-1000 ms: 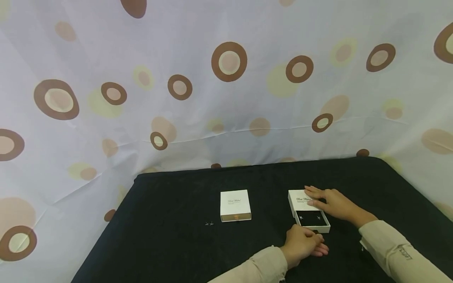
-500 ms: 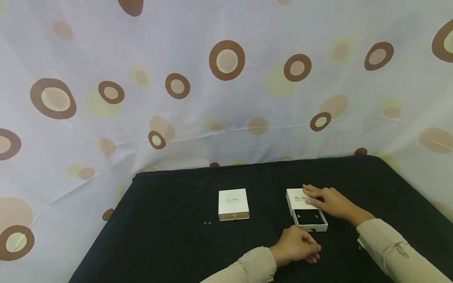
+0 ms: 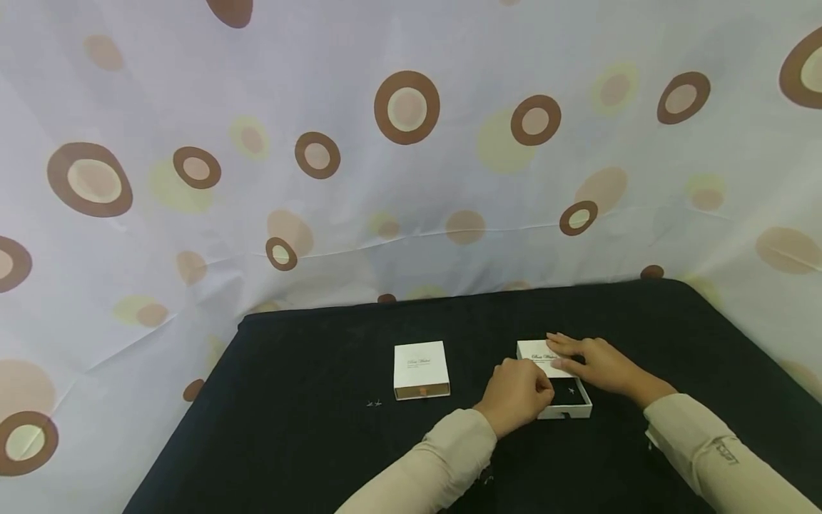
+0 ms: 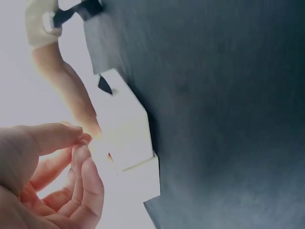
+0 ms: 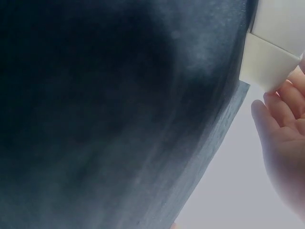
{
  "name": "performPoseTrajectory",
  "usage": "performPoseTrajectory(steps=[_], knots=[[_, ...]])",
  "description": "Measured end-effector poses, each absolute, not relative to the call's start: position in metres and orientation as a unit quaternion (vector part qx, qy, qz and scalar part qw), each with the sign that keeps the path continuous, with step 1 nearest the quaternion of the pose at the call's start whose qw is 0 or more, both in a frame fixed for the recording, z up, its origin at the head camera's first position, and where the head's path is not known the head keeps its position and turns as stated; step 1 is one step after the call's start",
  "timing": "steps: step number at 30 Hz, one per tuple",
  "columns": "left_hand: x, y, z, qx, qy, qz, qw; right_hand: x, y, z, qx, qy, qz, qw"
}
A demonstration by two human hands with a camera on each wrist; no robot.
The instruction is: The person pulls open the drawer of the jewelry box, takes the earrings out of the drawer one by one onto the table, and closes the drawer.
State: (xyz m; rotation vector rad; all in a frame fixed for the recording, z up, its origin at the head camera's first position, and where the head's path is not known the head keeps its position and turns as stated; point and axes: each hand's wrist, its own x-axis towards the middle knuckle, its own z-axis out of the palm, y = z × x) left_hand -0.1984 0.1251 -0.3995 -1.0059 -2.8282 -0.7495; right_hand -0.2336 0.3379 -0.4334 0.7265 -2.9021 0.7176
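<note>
My left hand reaches over the left side of a white drawer jewellery box, whose tray is slid partway out towards me. In the left wrist view the thumb and forefinger meet at their tips; I cannot tell whether they hold anything. One small star-shaped earring shows on the tray's black pad, and the left part of the pad is hidden. My right hand holds the box's sleeve, fingers at its back edge and thumb on its lid.
A second white box, closed, stands left of the first one. Two tiny star-shaped earrings lie on the black tablecloth at its left. A patterned curtain hangs behind the table.
My left hand leaves the tray's front edge, draws back towards me, then rises over the tray's left side, covering the left earring. The right hand stays on the sleeve.
</note>
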Motion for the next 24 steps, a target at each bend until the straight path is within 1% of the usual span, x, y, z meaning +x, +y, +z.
performPoseTrajectory(steps=[3,7,10,15,19,24], knots=[[-0.205,0.13,-0.399,-0.311,-0.93,-0.194,0.036,-0.234,0.337,-0.434,0.24,-0.942,0.233,0.031],[-0.209,0.139,-0.401,-0.292,-0.949,-0.111,0.029,-0.235,0.335,-0.437,0.247,-0.94,0.235,0.031],[-0.208,0.145,-0.403,-0.28,-0.958,-0.046,0.03,-0.235,0.334,-0.438,0.252,-0.938,0.236,0.035],[-0.203,0.15,-0.402,-0.261,-0.964,0.02,0.048,-0.235,0.332,-0.438,0.251,-0.938,0.234,0.036],[-0.197,0.153,-0.404,-0.265,-0.96,0.059,0.076,-0.235,0.332,-0.438,0.251,-0.939,0.23,0.038],[-0.192,0.156,-0.407,-0.267,-0.951,0.097,0.122,-0.236,0.331,-0.439,0.255,-0.938,0.23,0.044]])
